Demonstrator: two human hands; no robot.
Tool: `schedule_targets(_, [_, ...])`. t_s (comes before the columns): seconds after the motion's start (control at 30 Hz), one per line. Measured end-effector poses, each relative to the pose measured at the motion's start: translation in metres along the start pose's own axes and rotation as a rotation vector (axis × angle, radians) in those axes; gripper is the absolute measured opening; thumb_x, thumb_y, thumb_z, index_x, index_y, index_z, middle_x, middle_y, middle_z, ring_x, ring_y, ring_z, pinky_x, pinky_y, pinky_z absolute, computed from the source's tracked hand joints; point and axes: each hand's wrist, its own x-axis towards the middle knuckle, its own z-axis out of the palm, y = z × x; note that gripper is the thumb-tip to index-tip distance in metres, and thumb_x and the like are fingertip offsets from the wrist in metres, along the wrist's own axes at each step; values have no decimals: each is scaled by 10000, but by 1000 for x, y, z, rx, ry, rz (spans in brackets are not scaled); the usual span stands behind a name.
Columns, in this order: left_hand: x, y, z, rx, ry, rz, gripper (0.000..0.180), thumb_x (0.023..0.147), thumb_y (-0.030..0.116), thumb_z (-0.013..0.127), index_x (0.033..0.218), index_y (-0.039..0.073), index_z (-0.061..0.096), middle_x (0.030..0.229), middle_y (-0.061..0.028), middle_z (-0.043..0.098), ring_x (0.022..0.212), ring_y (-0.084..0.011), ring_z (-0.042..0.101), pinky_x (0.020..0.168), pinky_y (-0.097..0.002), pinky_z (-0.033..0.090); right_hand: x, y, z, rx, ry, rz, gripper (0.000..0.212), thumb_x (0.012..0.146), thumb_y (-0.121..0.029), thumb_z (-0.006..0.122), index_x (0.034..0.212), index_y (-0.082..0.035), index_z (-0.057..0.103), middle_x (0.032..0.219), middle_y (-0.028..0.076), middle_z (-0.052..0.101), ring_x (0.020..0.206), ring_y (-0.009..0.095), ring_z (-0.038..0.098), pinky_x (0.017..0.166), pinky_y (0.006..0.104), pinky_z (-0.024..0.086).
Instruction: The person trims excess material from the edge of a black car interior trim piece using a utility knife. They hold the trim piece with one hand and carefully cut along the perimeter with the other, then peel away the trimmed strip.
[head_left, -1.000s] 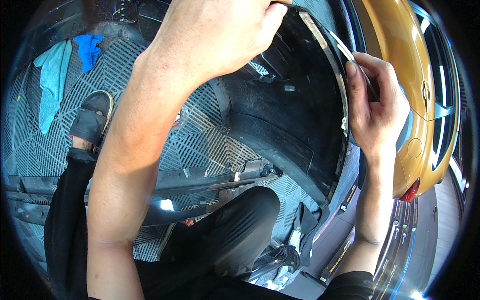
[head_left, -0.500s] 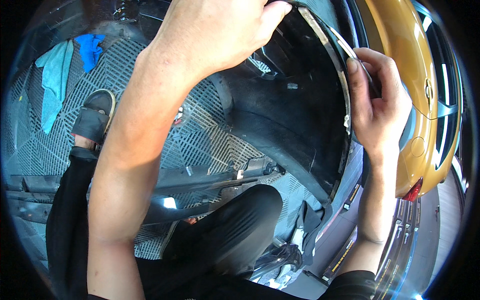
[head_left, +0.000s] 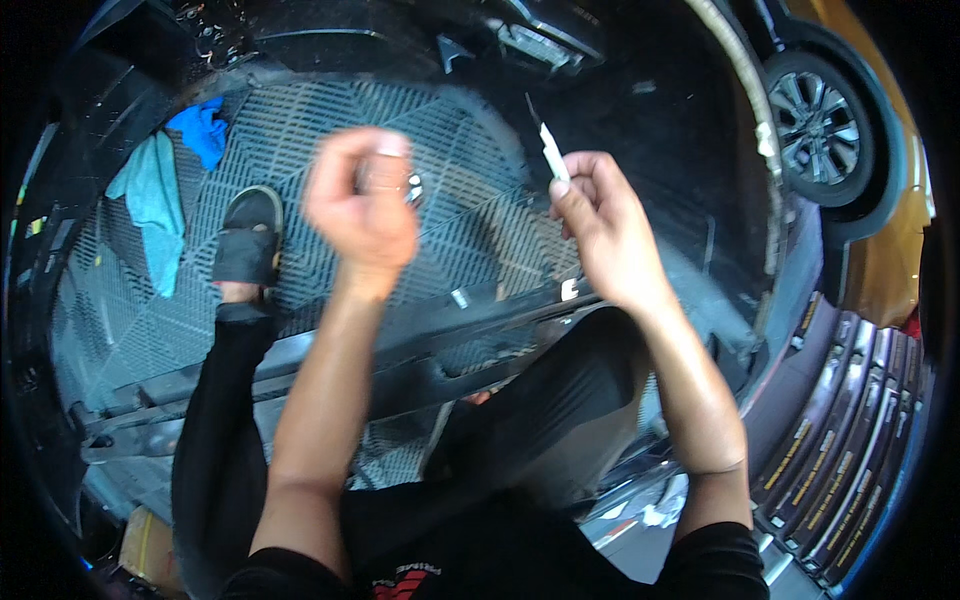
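Note:
My right hand [head_left: 608, 225] pinches a slim white-handled knife [head_left: 553, 155] between thumb and fingers, its thin dark tip pointing away from me. My left hand [head_left: 365, 205] hovers over the grated floor, somewhat blurred, its fingers curled toward the thumb. Whether anything small sits in that grip is hidden. Beyond my right hand curves a large black car panel [head_left: 690, 140], with a pale, rough strip [head_left: 745, 60] along its edge. Neither hand touches the panel. A small shiny object [head_left: 414, 188] shows just beside my left hand.
Grey plastic grating [head_left: 290, 120] covers the floor, with a teal cloth [head_left: 155, 210] and a blue cloth [head_left: 202, 130] at left. Long dark trim pieces [head_left: 300, 345] lie across in front of me. A golden car [head_left: 885, 270] stands at right, near stacked long boxes [head_left: 840, 450].
Both hands have come away from the panel's edge, back toward me and to a lower place in view. The knife has moved left with my right hand. My view has shifted.

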Motion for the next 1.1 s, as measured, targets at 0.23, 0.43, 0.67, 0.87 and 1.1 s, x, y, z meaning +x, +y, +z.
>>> schedule_targets(0.23, [-124,-48,-3,178,-608,-331,134,896,121,689,979,17,704,894,-127,686,809,-278,655,765,-381,529,62,81,49,-269,-104,-42,265,952,-187,631,1109,24,666,928,180,724,876,276,705,815,389,536])
schedule_targets(0.43, [-187,-57,-23,582,-960,-430,276,856,170,727,1100,44,700,958,-148,684,1010,-352,639,924,-454,506,88,118,86,-475,-193,-18,302,885,-202,684,1096,14,680,1010,259,715,1026,417,688,929,483,528])
schedule_targets(0.67, [-104,-63,-11,228,-432,-249,107,862,31,731,966,56,732,841,-40,706,714,-101,642,647,-270,524,88,161,134,-360,-73,273,288,811,-249,781,990,-43,688,981,236,735,1004,384,712,922,435,540])
schedule_targets(0.87, [-23,-120,-68,267,-35,-288,57,916,72,709,967,46,712,932,-21,661,811,-100,552,755,-255,465,84,167,146,-289,-26,346,302,771,-250,776,965,-34,691,978,224,745,989,358,722,927,411,543])
schedule_targets(1.1, [24,-92,-46,576,-730,277,108,815,137,731,918,112,710,945,-75,698,972,-294,623,889,-421,487,88,160,146,-238,-23,405,386,801,-236,714,1085,15,645,1097,285,712,1085,416,687,986,436,532])
